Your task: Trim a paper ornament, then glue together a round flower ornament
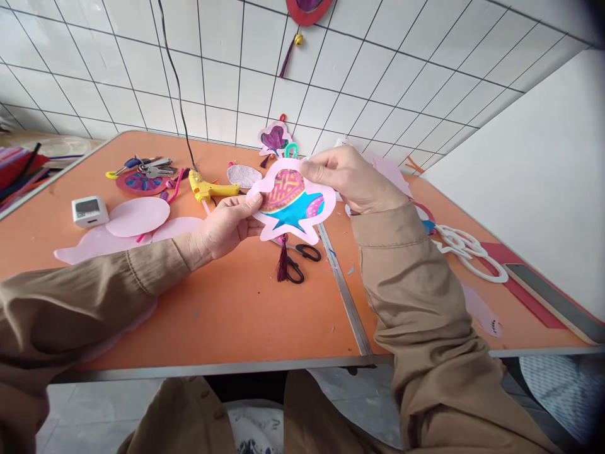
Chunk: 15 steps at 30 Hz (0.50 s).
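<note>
Left hand: thumb on front, fingers partly hidden behind, pinching left edge of pink-bordered ornament. Right hand: thumb and fingers pinching its upper right edge. Ornament is held up over orange table, green loop on top, one dark tassel below. Behind it, one pair of scissors: two black handles show, blades covered. One yellow glue gun, beyond left hand. One white block farther left. Keys overlap, can't count. One purple-centred ornament at back. One red-rimmed hanging on wall, cut off by top edge. One phone, far right.
</note>
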Each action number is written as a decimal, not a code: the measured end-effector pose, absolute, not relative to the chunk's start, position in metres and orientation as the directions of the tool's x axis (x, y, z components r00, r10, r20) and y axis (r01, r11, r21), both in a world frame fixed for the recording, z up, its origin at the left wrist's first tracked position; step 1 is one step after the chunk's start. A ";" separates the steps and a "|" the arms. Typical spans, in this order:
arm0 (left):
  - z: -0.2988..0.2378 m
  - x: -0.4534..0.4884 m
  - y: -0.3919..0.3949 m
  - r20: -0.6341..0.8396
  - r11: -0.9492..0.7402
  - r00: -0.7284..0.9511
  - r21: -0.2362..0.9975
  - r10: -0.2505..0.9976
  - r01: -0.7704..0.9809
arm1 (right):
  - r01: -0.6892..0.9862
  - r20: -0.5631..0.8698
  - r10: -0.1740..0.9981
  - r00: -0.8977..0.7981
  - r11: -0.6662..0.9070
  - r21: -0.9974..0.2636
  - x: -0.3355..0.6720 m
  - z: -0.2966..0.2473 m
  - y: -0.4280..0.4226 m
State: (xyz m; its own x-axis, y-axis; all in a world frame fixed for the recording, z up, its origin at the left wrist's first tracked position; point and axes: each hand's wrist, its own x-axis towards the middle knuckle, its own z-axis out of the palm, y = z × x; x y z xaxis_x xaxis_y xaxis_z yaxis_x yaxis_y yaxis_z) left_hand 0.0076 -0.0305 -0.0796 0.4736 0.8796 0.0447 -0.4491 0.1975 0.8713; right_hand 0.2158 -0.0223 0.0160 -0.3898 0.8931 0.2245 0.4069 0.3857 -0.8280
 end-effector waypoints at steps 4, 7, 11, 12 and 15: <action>-0.079 0.007 -0.029 0.072 0.174 0.484 0.879 0.872 -0.445 | 0.355 0.202 0.878 -0.434 0.372 -0.858 0.213 0.015 -0.024; -0.077 0.005 -0.028 0.108 0.162 0.539 0.888 0.835 -0.430 | 0.236 0.195 0.869 -0.455 0.329 -0.914 0.212 0.012 -0.021; -0.074 0.003 -0.030 0.180 0.127 0.620 0.899 0.763 -0.418 | 0.127 0.238 0.863 -0.445 0.324 -0.937 0.214 0.008 -0.016; -0.074 0.004 -0.030 0.192 0.121 0.637 0.902 0.747 -0.414 | 0.125 0.251 0.861 -0.443 0.336 -0.933 0.214 0.007 -0.015; -0.075 0.005 -0.034 0.183 0.116 0.661 0.917 0.728 -0.381 | 0.145 0.274 0.858 -0.434 0.367 -0.919 0.213 0.005 -0.015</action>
